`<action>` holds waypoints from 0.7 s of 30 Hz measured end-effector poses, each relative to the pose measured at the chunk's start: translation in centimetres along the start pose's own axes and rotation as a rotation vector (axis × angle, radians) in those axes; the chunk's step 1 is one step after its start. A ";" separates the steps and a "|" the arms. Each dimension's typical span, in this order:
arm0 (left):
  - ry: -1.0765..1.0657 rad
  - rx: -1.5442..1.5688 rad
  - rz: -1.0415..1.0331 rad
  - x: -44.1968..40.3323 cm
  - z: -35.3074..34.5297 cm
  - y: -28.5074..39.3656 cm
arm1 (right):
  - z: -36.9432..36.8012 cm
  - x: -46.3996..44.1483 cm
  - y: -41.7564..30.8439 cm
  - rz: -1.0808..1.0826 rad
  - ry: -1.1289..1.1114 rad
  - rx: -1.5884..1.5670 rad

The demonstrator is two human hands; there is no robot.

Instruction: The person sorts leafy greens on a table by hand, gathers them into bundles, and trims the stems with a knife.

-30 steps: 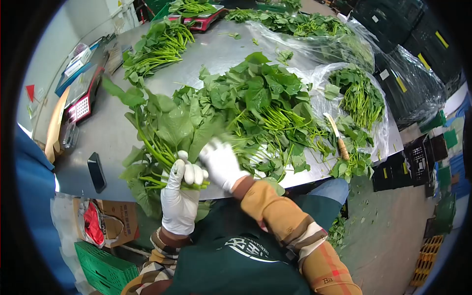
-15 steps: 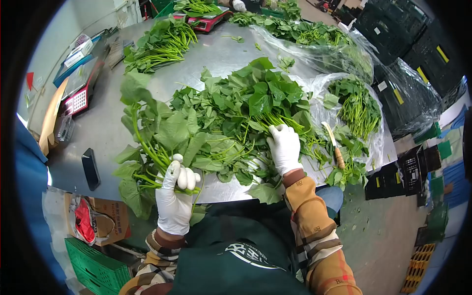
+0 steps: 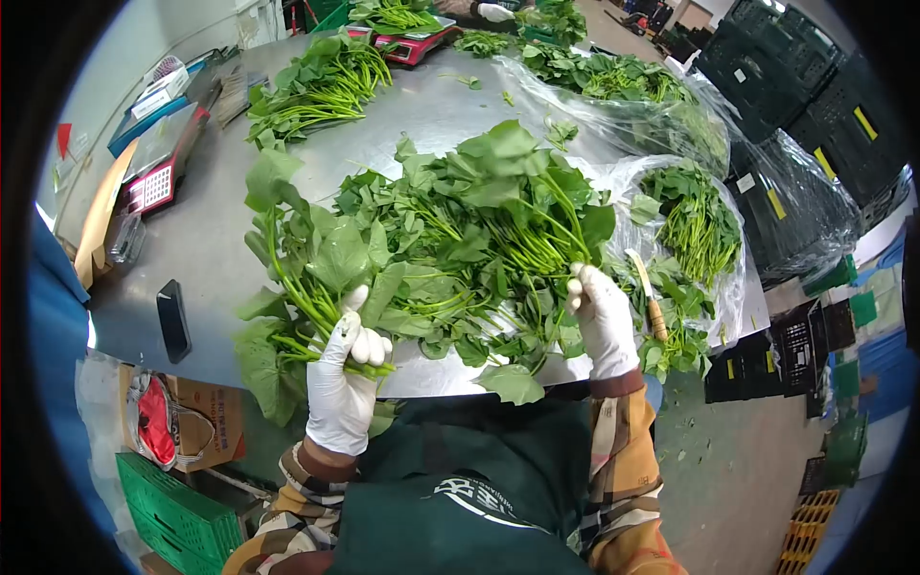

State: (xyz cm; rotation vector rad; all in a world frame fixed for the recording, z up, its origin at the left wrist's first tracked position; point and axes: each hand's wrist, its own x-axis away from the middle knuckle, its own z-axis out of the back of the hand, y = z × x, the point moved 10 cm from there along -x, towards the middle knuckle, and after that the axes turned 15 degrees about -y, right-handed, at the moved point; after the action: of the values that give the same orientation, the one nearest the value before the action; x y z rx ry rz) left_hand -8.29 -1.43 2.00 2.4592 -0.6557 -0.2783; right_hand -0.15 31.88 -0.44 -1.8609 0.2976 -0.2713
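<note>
My left hand (image 3: 343,398), in a white glove, is closed around a bunch of leafy greens (image 3: 307,297), cut ends pointing right and leaves spreading up and left. My gloved right hand (image 3: 604,321) is closed in a pinch at the right side of the pile, its fingertips on a leafy stem (image 3: 565,216) that rises up and left to blurred leaves. Between and beyond both hands lies the loose pile of greens (image 3: 431,230). Just right of my right hand rests a knife (image 3: 649,297) with a wooden handle and curved blade.
The metal table (image 3: 225,225) carries a phone (image 3: 173,321), a red scale (image 3: 153,187) and another bunch of greens (image 3: 321,86). Plastic-wrapped greens (image 3: 695,216) lie at right, with stacked dark crates (image 3: 767,57) beyond. A co-worker's gloved hand (image 3: 495,12) shows at the far edge.
My right hand has moved right and slightly down from the pile, lifting a leafy stem; leaves there have shifted upward. My left hand keeps its bunch, nearly still. The co-worker's hand has moved right.
</note>
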 end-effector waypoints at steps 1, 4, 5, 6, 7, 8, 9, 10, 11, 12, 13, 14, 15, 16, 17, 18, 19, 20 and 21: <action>0.004 0.004 0.027 0.0 -0.3 -0.5 | 0.3 0.8 0.5 -0.032 0.034 0.052; 0.066 0.010 0.114 0.2 -0.8 -2.5 | -2.4 2.4 2.2 0.010 -0.052 -0.285; 0.071 0.042 0.137 0.2 -0.9 -3.3 | -3.5 3.0 2.2 0.051 -0.050 -0.314; -0.041 0.113 0.158 0.2 -1.8 -4.1 | -4.4 3.6 2.2 0.059 -0.031 -0.280; -0.006 0.126 0.196 0.5 -2.0 -4.7 | -5.3 4.3 2.0 0.050 -0.021 -0.103; 0.030 0.139 0.235 0.8 -2.9 -5.5 | -6.5 4.8 1.5 0.040 -0.011 0.073; -0.042 0.008 0.282 0.8 -3.6 -5.9 | -8.9 5.5 1.3 -0.094 -0.025 0.167; -0.072 -0.030 0.307 0.9 -4.1 -6.4 | -11.2 5.8 1.3 -0.085 -0.206 0.287; -0.079 -0.095 0.319 1.1 -3.6 -7.1 | -12.5 6.3 2.1 -0.056 -0.244 0.303; -0.087 -0.159 0.330 1.2 -3.1 -7.7 | -13.7 6.7 2.6 -0.027 -0.282 0.322; -0.049 -0.103 0.354 1.4 -2.5 -8.0 | -14.1 6.7 2.5 -0.016 -0.320 0.317; -0.051 -0.080 0.334 1.3 -2.5 -7.7 | -14.5 6.5 2.2 -0.004 -0.356 0.313; -0.054 -0.057 0.314 1.1 -2.5 -7.3 | -14.9 6.3 1.8 0.008 -0.392 0.309; -0.056 -0.033 0.293 1.0 -2.4 -7.0 | -14.0 5.9 1.8 -0.010 -0.335 0.393; 0.025 -0.124 0.297 1.3 -1.0 -6.5 | -13.6 5.4 1.5 -0.020 -0.303 0.328; 0.004 -0.147 0.244 0.9 -1.8 -5.6 | -13.2 5.1 1.3 -0.029 -0.271 0.263; 0.073 -0.239 0.229 1.0 0.8 -5.4 | -13.0 4.9 1.4 -0.034 -0.282 0.263; 0.143 -0.332 0.215 0.9 2.1 -4.6 | -12.7 4.7 1.4 -0.006 -0.272 0.230; 0.168 -0.470 0.002 0.9 1.9 -2.3 | -12.3 4.5 1.4 0.021 -0.261 0.197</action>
State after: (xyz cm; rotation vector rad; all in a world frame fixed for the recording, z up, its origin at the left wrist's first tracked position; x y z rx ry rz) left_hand -7.29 -1.15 -0.92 2.0048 -0.4585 -0.1951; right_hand -0.09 18.94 2.10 -1.6743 0.1064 -0.0389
